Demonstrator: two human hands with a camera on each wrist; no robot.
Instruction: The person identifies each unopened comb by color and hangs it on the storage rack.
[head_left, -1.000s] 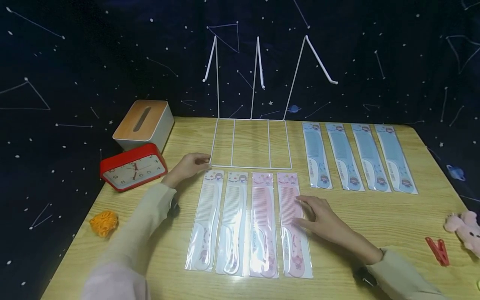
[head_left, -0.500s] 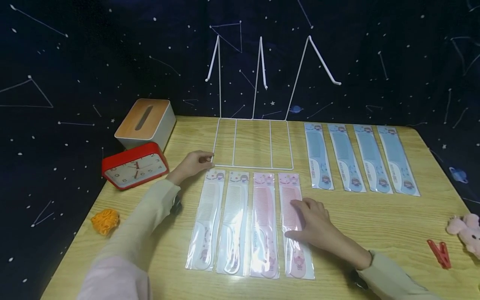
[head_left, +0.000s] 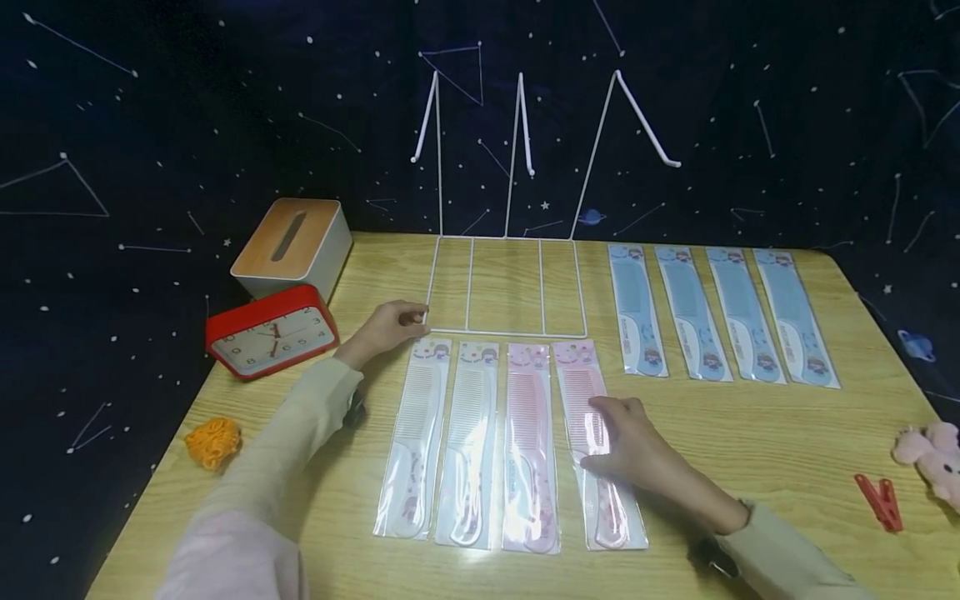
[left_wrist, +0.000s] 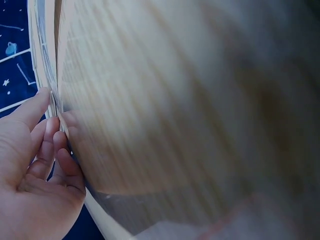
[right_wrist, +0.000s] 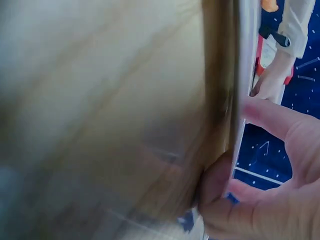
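While the right hand [head_left: 626,442] rests on the rightmost pink comb [head_left: 596,446] in the near row, its fingers lie across the clear packet and its thumb seems to tuck at the packet's near edge, a pinch that the right wrist view also suggests, though blur hides the detail. That comb lies on the counter [head_left: 750,433], tilted a little out of line with its three neighbours: a second pink comb [head_left: 528,450] just beside it and two white combs [head_left: 442,446] further left, all flat and parallel. Judging by this, the work is at its start: no comb is lifted clear, and nothing hangs on the wire rack [head_left: 506,287], whose three hooks stand bare above its flat base just beyond the row. The left hand [head_left: 390,325] has its fingers curled on the rack's near left corner, as if steadying it.

Four blue combs [head_left: 720,312] lie in a row at the far right of the counter, well apart from either hand. Left of the rack stand a red clock [head_left: 272,331] and a tissue box [head_left: 292,246]; an orange hair tie [head_left: 213,440] lies near the left edge, and a red clip [head_left: 877,502] and a pink plush toy [head_left: 930,458] near the right edge. Nothing lies between the gripped comb and the rack's base.
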